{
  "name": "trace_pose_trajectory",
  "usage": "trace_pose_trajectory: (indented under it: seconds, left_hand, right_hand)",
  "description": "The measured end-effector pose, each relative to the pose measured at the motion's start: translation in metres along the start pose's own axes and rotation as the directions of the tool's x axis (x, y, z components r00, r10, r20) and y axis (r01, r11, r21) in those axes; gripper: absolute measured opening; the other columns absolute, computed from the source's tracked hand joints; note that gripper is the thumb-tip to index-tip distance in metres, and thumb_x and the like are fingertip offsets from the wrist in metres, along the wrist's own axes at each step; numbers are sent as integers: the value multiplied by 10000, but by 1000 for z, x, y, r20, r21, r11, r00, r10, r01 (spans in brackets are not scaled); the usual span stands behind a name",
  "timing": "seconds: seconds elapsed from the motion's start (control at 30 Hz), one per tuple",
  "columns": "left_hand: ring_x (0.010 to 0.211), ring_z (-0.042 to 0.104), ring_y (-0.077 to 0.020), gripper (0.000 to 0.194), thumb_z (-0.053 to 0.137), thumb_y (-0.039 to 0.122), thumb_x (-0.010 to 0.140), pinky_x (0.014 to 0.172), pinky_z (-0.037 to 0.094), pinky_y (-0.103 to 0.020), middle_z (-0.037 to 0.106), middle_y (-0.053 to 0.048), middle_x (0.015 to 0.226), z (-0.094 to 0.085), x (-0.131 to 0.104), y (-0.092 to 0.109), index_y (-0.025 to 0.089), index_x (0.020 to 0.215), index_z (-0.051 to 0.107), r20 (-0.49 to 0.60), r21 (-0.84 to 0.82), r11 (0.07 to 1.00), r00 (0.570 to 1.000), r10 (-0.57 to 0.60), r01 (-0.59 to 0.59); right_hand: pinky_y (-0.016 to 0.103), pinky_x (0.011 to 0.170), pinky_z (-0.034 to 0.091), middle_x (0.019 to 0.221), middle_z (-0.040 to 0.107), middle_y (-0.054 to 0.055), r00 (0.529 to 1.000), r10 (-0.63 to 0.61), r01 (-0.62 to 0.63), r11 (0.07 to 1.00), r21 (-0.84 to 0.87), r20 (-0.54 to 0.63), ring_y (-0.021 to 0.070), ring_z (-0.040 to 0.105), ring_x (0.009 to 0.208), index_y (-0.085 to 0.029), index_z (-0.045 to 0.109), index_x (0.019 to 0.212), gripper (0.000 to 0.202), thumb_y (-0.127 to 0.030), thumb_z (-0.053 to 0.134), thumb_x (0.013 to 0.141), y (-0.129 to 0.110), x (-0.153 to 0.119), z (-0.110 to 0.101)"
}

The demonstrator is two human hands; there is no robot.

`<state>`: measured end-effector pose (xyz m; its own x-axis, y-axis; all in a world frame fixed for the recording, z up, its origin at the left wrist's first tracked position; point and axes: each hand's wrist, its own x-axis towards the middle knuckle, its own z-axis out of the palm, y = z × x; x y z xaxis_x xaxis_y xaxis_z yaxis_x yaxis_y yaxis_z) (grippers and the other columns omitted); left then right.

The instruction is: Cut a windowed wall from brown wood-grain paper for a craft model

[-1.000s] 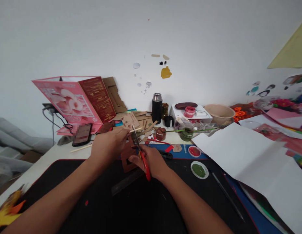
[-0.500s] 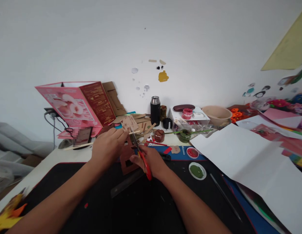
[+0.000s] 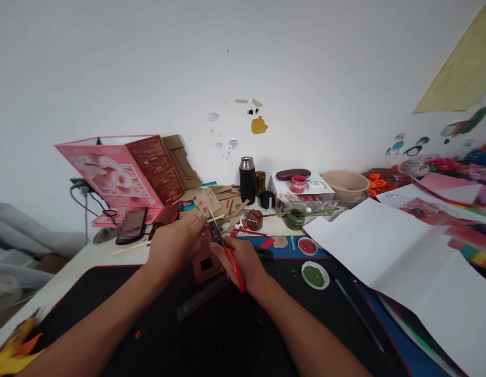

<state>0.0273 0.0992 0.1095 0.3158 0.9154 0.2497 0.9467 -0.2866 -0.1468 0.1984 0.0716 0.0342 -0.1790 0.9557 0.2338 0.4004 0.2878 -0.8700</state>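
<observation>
My left hand is closed around a thin pale wooden stick. One end of the stick sticks out to the left, and a short end shows past my fingertips. In my right hand is a pair of scissors with red handles, its blades pointing up and away across the short end of the stick. Whether the blades touch the stick I cannot tell. Below my hands lies a brown-painted cardboard piece with a square hole, partly hidden by my left hand. A dark ruler lies just in front of it.
Cardboard scraps lie behind my hands. A black thermos, a brown paint jar and a green paint jar stand at the back. Lids with red paint and green paint sit right. White paper covers the right side.
The view has shifted slightly. The stick's left end has dipped a little, and the scissors have turned slightly in my right hand. Both hands keep their hold.
</observation>
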Motion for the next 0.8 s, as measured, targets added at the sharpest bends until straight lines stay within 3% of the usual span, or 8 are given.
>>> trace_pose_trajectory:
  seconds: [0.13,0.3,0.43,0.57,0.7,0.8]
  left_hand:
    - [931,740,-317,361,423,300,1001,693,479,-366,788,-129,1077,-1,5,-2,220,1104,760,24,-122,993,1000,-8,11]
    - [1009,716,-249,363,435,357,984,823,494,-326,800,-76,1101,-7,14,-14,239,1032,775,71,-336,942,996,46,-19]
    - [836,695,-205,356,482,429,932,775,500,-299,787,-37,887,-14,25,-24,221,892,769,182,-522,853,977,112,0]
    - [757,662,-192,397,515,518,880,702,515,-290,752,-32,824,-17,32,-28,202,877,755,292,-672,737,941,171,75]
    - [479,447,-139,479,518,614,863,462,368,-260,564,-3,566,-18,34,-31,178,825,715,393,-723,668,900,187,177]
    - [428,341,-122,516,535,672,831,414,298,-261,436,23,481,-21,37,-36,191,694,659,440,-710,674,875,201,202]
  right_hand:
    - [271,577,364,616,646,19,1000,-8,8,999,-32,-22,177,593,592,-223,613,705,448,-554,591,1005,0,-1,1]
    - [274,580,333,665,683,35,998,-41,34,987,-154,-45,169,580,586,-217,647,773,348,-452,588,1023,-3,-2,3]
    - [280,590,349,704,720,74,999,-35,27,974,-225,-34,210,653,643,-204,680,842,290,-392,565,1031,-4,-3,4]
    - [294,636,368,779,758,116,999,-39,29,964,-264,-36,243,704,717,-187,696,904,275,-359,531,1041,-3,-3,5]
    - [296,647,359,775,757,116,999,-36,24,955,-295,-35,240,706,717,-183,703,942,251,-334,526,1036,-2,-3,7]
    - [293,649,358,756,748,105,999,-31,21,954,-298,-30,229,698,701,-188,704,941,222,-315,543,1025,-1,-3,9]
